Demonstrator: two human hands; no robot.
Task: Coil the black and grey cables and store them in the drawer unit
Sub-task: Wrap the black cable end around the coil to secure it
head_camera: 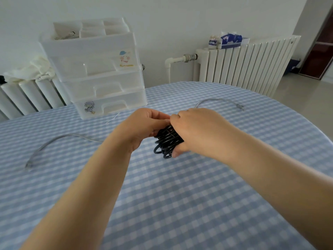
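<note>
A coiled black cable [166,143] hangs bunched above the middle of the table. My right hand [193,130] wraps around the coil from the right, fingers curled under it. My left hand [146,126] pinches the top of the coil from the left. A grey cable [54,141] lies loose on the checked cloth; one plug end sits at the left, and its other end [221,101] curves behind my hands. The translucent white drawer unit [100,73] stands at the back left of the table with its drawers closed.
The table carries a blue-and-white checked cloth [171,204]. A thin white wire [111,120] lies in front of the drawer unit. White radiators [248,64] line the wall behind, with a tissue box [232,40] on the right one and a cloth bundle [34,69] on the left.
</note>
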